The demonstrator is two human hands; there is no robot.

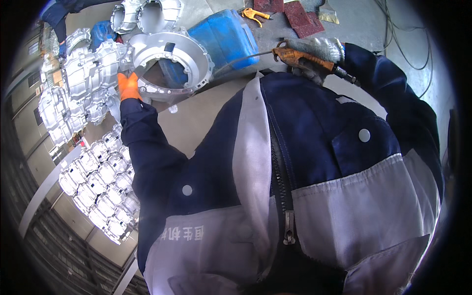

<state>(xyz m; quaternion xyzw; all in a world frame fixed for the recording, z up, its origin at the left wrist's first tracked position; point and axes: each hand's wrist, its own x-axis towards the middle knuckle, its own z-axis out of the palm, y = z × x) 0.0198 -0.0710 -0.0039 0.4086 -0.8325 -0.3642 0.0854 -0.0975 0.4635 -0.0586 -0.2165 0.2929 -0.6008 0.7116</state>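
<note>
Left hand (129, 86) steadies the round aluminium housing (169, 66); right hand (314, 51) grips the orange air gun (300, 58). Next, probably aiming its nozzle inside.

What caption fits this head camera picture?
Orange-gloved left hand steadies a round metal casting; grey-gloved right hand grips an orange air gun.

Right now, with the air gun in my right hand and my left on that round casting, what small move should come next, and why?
Probably swing the air gun's long nozzle over toward the round metal housing. The right hand holds the gun to the side of it, the tip short of the rim, while the left hand in its orange glove already steadies the housing's edge.
</note>
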